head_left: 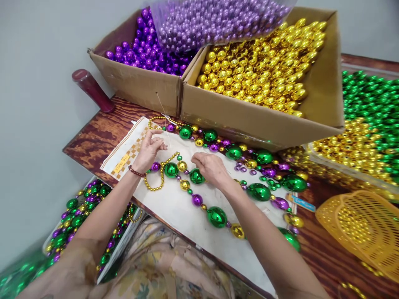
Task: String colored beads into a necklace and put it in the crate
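Observation:
A long string of green, gold and purple beads (pixel 215 216) lies across a white cloth (pixel 187 220) on the wooden table. My left hand (pixel 149 151) is raised over the cloth's left part, fingers pinched together on a thin thread that runs up toward the boxes. My right hand (pixel 210 166) rests palm down on the cloth, fingers curled over the beads beside a green bead (pixel 196 176). What its fingers hold is hidden. A small gold bead chain (pixel 156 182) loops below my left wrist.
Two cardboard boxes stand behind the cloth, one with purple beads (pixel 146 50), one with gold beads (pixel 262 62). A bag of lilac beads (pixel 215 18) lies on top. Green and gold beads (pixel 370 120) fill trays at right, beside a yellow basket (pixel 364 228). A maroon bottle (pixel 92 89) stands at left.

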`<action>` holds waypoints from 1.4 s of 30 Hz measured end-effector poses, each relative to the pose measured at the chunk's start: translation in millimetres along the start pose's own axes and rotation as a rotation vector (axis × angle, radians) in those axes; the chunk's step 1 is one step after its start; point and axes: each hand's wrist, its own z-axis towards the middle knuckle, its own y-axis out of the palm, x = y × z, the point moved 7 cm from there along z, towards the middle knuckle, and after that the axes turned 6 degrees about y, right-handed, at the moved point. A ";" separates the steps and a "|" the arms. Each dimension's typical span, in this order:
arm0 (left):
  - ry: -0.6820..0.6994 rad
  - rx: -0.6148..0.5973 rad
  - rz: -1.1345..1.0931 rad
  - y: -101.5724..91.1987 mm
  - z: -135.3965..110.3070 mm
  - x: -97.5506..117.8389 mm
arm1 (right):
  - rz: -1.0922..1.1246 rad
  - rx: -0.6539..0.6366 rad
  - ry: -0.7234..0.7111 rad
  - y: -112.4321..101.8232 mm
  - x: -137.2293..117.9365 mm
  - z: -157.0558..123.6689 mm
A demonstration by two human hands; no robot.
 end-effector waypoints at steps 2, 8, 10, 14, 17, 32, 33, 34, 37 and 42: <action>0.096 -0.046 0.252 -1.7 1.4 10.3 | -0.076 -0.036 -0.017 -3.5 -4.6 -2.2; 0.226 -0.446 0.776 16.8 -11.9 22.7 | -0.317 -0.083 -0.002 -13.8 -13.0 -1.2; 0.218 -0.584 0.836 22.5 -18.9 21.3 | -0.337 -0.083 -0.009 -14.8 -12.6 0.2; 0.135 -0.760 0.784 23.3 -27.1 17.9 | -0.280 -0.048 0.005 -18.1 -2.4 2.5; 0.016 -0.720 0.635 12.7 -26.5 17.5 | -0.198 -0.037 0.018 -19.8 8.7 1.1; -0.269 -0.108 -0.482 45.0 -11.7 -6.0 | 0.913 -0.077 -0.232 -13.4 10.9 -18.2; -0.276 -0.105 -0.494 48.1 -11.7 -6.2 | 1.034 -0.061 -0.222 -15.4 8.7 -17.8; -0.284 -0.107 -0.500 51.3 -12.2 -6.0 | 1.134 -0.040 -0.206 -17.1 5.4 -16.7; -0.285 -0.114 -0.471 59.5 -13.9 1.0 | 1.310 0.079 -0.152 -25.0 -7.7 -11.6; -0.216 -0.199 -0.373 83.2 -14.0 52.4 | 1.357 0.307 -0.232 -77.3 -31.7 -17.8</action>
